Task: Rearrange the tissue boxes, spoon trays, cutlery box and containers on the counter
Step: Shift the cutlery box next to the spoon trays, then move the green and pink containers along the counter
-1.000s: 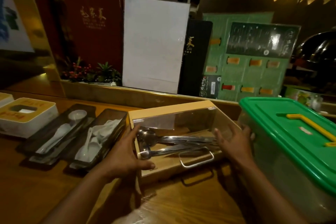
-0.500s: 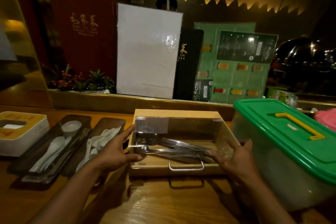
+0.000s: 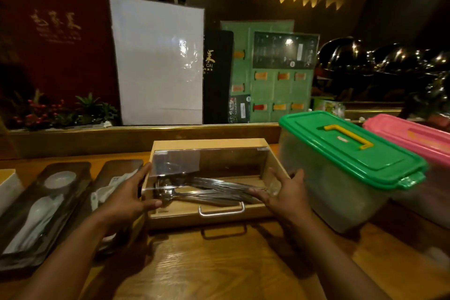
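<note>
A wooden cutlery box with a clear lid and a metal handle sits at the counter's middle, with metal cutlery inside. My left hand grips its left side and my right hand grips its right side. Two dark spoon trays with white spoons lie to the left. A white tissue box shows at the far left edge. A clear container with a green lid stands right of the box, and a pink-lidded container is behind it.
A raised ledge runs along the back of the wooden counter, holding menus, a white board and a small plant. Shiny metal domes sit at the far right.
The cutlery box has been turned square to the ledge and now sits straight. Both hands stay on its sides. The view has shifted right, bringing the pink-lidded container into sight.
</note>
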Demonstrator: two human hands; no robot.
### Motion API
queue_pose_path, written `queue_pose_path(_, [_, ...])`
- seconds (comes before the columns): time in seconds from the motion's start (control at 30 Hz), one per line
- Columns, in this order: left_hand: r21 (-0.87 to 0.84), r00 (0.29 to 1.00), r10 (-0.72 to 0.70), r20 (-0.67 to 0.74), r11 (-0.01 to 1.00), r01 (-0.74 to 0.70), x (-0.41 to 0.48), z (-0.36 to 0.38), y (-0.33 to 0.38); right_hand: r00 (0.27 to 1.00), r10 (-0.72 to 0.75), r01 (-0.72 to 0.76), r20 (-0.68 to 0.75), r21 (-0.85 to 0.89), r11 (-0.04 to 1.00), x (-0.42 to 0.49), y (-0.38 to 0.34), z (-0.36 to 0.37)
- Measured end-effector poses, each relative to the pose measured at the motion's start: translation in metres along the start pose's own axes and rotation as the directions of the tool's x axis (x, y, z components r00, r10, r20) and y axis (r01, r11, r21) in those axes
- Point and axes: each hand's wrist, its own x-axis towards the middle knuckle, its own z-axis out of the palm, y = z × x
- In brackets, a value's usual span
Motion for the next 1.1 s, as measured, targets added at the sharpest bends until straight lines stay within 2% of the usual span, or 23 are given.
queue_pose_path(0.17, [0.006, 1.0, -0.011, -0.009, 1.0, 0.011, -0.001, 0.001, 0.0, 0.999, -0.015, 0.014, 0.036, 0.023, 1.0, -0.001, -0.004, -0.007])
queue_pose_path(0.27, [0.016, 0.998, 0.006, -0.065, 1.0, -0.005, -0.011, 0.01, 0.005, 0.995, -0.039, 0.039, 0.096, 0.004, 0.999, -0.005, -0.006, -0.021])
queue_pose_path(0.33, [0.006, 0.992, 0.028, -0.121, 1.0, -0.028, -0.02, 0.017, 0.013, 0.993, -0.092, 0.093, 0.078, -0.017, 0.996, -0.007, -0.005, -0.039])
queue_pose_path(0.4, [0.027, 0.982, 0.052, -0.18, 0.999, -0.048, -0.028, 0.029, 0.027, 0.985, -0.173, 0.173, 0.017, -0.015, 0.985, -0.006, 0.0, -0.067])
queue_pose_path(0.47, [0.144, 0.954, 0.114, -0.279, 0.987, -0.076, -0.034, 0.046, 0.045, 0.952, -0.293, 0.295, -0.09, -0.001, 0.956, 0.002, 0.01, -0.104])
queue_pose_path(0.53, [0.296, 0.911, 0.218, -0.351, 0.949, -0.113, -0.033, 0.066, 0.069, 0.889, -0.386, 0.394, -0.246, -0.015, 0.919, 0.014, 0.026, -0.145])
queue_pose_path(0.6, [0.429, 0.879, 0.333, -0.342, 0.887, -0.17, -0.035, 0.101, 0.101, 0.853, -0.369, 0.388, -0.37, -0.023, 0.921, 0.033, 0.057, -0.181])
queue_pose_path(0.63, [0.477, 0.86, 0.395, -0.323, 0.853, -0.212, -0.038, 0.123, 0.115, 0.858, -0.317, 0.341, -0.403, -0.013, 0.94, 0.044, 0.078, -0.195])
queue_pose_path(0.7, [0.455, 0.819, 0.455, -0.351, 0.847, -0.275, -0.041, 0.211, 0.156, 0.902, -0.209, 0.234, -0.379, 0.02, 0.972, 0.07, 0.151, -0.242])
queue_pose_path(0.8, [0.302, 0.869, 0.429, -0.244, 0.886, -0.353, -0.047, 0.274, 0.186, 0.954, -0.121, 0.138, -0.274, 0.041, 0.99, 0.076, 0.214, -0.242])
queue_pose_path(0.9, [0.174, 0.888, 0.455, -0.062, 0.881, -0.44, -0.043, 0.339, 0.201, 0.977, -0.189, 0.198, -0.102, 0.088, 0.976, 0.072, 0.252, -0.232])
queue_pose_path(0.93, [0.163, 0.889, 0.456, -0.04, 0.881, -0.445, -0.041, 0.368, 0.206, 0.97, -0.234, 0.241, -0.067, 0.12, 0.963, 0.076, 0.263, -0.233])
queue_pose_path(1.0, [0.175, 0.916, 0.398, -0.042, 0.906, -0.386, -0.036, 0.411, 0.213, 0.951, -0.305, 0.31, -0.055, 0.214, 0.926, 0.084, 0.275, -0.23])
queue_pose_path(1.1, [0.169, 0.942, 0.315, -0.115, 0.941, -0.294, -0.029, 0.44, 0.218, 0.938, -0.321, 0.346, -0.131, 0.304, 0.888, 0.081, 0.271, -0.22])
